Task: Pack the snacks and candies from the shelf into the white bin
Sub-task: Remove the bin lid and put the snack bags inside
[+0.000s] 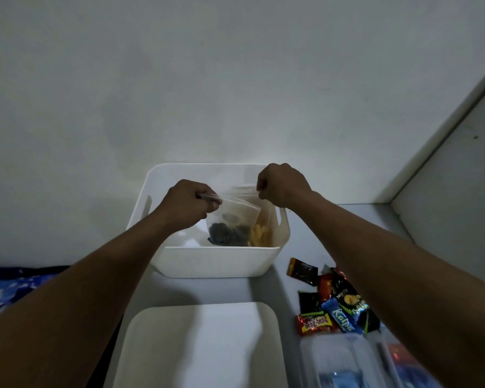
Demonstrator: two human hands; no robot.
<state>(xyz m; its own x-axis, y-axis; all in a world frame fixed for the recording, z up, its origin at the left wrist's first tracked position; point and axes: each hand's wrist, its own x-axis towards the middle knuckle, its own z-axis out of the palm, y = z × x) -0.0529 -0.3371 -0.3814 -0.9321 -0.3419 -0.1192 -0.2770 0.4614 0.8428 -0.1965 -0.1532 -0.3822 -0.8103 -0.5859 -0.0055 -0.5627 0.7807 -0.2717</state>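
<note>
A white bin [216, 261] stands on the shelf against the wall. Over its opening hangs a clear zip bag [233, 217] with dark snacks at its bottom. My left hand [188, 203] pinches the bag's top left corner and my right hand [280, 184] pinches its top right corner. A second clear bag with yellow snacks [261, 233] lies inside the bin, against its right wall. A heap of wrapped candies and snack bars [333, 303] lies on the shelf, right of the bin, partly under my right forearm.
A white lid or tray [202, 345] lies in front of the bin. A clear plastic container [345, 359] sits at the lower right. A white side panel [445, 163] rises on the right. Blue patterned fabric [9, 289] shows at the far left.
</note>
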